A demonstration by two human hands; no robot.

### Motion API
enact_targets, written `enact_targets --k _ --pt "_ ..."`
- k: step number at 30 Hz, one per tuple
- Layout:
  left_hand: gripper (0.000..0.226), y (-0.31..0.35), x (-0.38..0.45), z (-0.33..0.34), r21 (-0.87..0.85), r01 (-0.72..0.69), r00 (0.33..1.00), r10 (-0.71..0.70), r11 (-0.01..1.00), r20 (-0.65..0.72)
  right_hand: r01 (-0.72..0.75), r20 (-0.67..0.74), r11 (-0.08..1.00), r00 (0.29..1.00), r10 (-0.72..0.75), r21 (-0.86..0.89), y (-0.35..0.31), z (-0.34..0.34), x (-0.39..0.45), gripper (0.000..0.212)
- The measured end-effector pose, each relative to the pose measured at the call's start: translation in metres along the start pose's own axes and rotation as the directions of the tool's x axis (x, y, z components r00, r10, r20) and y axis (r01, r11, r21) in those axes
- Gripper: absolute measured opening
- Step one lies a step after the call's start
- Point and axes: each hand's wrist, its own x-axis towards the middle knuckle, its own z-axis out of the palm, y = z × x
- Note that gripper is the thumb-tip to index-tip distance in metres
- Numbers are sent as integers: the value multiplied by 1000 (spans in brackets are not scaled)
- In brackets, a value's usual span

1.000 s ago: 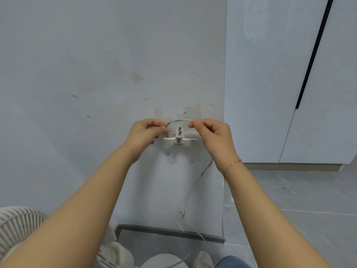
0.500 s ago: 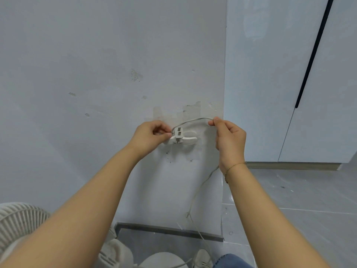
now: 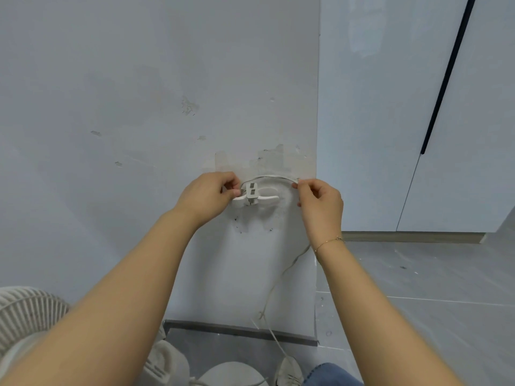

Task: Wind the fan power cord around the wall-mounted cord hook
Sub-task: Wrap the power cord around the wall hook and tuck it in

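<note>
**White cord arched over the wall hook**

White power cord (image 3: 269,177) runs in a shallow arc just above the cord hook (image 3: 255,196), which is fixed to the grey wall (image 3: 111,93). Your left hand (image 3: 207,194) pinches one end of that arc at the hook's left side, fingers curled against it. Your right hand (image 3: 320,203) pinches the other end, right of the hook. From there the cord drops down the wall to the floor (image 3: 418,288), near your shoe (image 3: 288,370). Part of the fan (image 3: 25,310) grille shows at the near left.
</note>
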Motion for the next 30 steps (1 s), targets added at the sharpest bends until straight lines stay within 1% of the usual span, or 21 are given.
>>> enact_targets --k 2,4,8,10,11,13,15,17,19,24,27,30 --pt "9 2 -1 -1 34 -40 999 40 999 7 89 39 991 996 -85 -99 1 1 -2 14" --pt "10 2 -3 -2 -2 -55 998 55 998 -4 181 118 968 980 -162 -174 1 4 -5 11" --pt "9 0 -5 0 -160 0 1000 -4 987 -27 283 202 945 948 -248 -166 0 11 -10 17" --pt "11 0 -2 2 -193 12 999 -21 981 -45 336 209 916 933 -292 -220 1 12 -8 19" --pt "11 1 -1 3 -199 18 998 -28 980 -51 338 192 910 935 -297 -239 2 12 -6 19" --pt "11 3 1 5 -200 28 997 -42 979 -61 308 144 916 950 -278 -257 5 10 -2 18" --pt "8 5 3 6 -201 27 996 -44 979 -84 247 86 923 969 -232 -295 8 10 0 20" --pt "6 5 4 6 -210 24 994 -46 977 -102 129 19 947 991 -130 -294 13 11 -1 24" --pt "4 3 4 4 -212 25 995 -44 977 -86 44 -17 962 999 -50 -269 19 12 -3 25" --pt "7 -3 0 1 -300 25 999 -30 954 -11 -61 5 978 998 63 -198 39 23 -12 21" --pt "9 -8 0 1 -320 37 999 -32 947 19 -174 43 978 983 180 -119 46 30 -18 24" --pt "13 -11 -1 -1 -339 39 998 -22 940 53 -326 106 945 940 323 13 48 35 -24 22"
